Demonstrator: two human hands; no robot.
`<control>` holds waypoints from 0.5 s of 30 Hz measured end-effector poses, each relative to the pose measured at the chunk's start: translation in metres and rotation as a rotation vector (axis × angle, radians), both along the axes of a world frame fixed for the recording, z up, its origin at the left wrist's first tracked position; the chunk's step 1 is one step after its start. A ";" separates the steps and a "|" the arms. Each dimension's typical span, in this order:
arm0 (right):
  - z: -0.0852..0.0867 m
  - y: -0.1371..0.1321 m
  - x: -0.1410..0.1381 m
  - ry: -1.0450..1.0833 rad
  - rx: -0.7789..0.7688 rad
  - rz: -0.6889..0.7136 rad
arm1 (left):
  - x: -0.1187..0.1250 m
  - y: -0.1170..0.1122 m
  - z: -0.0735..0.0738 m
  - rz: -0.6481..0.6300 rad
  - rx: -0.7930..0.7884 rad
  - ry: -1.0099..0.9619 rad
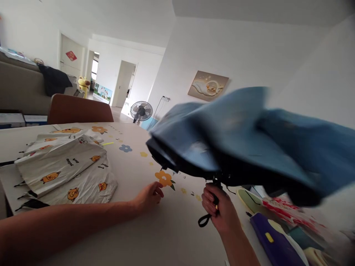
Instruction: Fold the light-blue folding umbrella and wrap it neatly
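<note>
My right hand (219,208) is closed round the black handle of a blue umbrella (244,136), its wrist strap dangling below my fist. The blue canopy is half spread and blurred by motion, raised above the table at the centre and right. My left hand (149,197) rests on the white flower-printed tablecloth (133,162) with the fingers loosely curled and nothing in them, close to an orange flower print and a short way left of the umbrella handle.
A folded white umbrella with orange cartoon prints (63,168) lies on the table's left. More folded umbrellas, purple (274,242) and red-patterned (288,214), lie at the right edge. A brown chair (79,109) stands behind the table; a floor fan (141,111) is farther back.
</note>
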State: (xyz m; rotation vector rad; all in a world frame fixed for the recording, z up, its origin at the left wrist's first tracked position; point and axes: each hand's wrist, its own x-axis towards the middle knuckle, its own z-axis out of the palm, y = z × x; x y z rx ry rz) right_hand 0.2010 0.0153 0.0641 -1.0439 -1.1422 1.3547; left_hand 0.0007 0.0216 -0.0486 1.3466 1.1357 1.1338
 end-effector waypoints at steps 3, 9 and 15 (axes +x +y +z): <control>0.005 -0.005 0.003 0.322 -0.074 0.218 | 0.000 -0.002 0.003 -0.009 -0.003 0.017; 0.007 -0.010 0.004 0.449 -0.050 0.271 | 0.000 0.003 -0.006 -0.038 0.006 -0.011; -0.002 0.000 -0.001 -0.256 0.072 -0.101 | 0.000 0.009 -0.015 -0.059 0.039 -0.009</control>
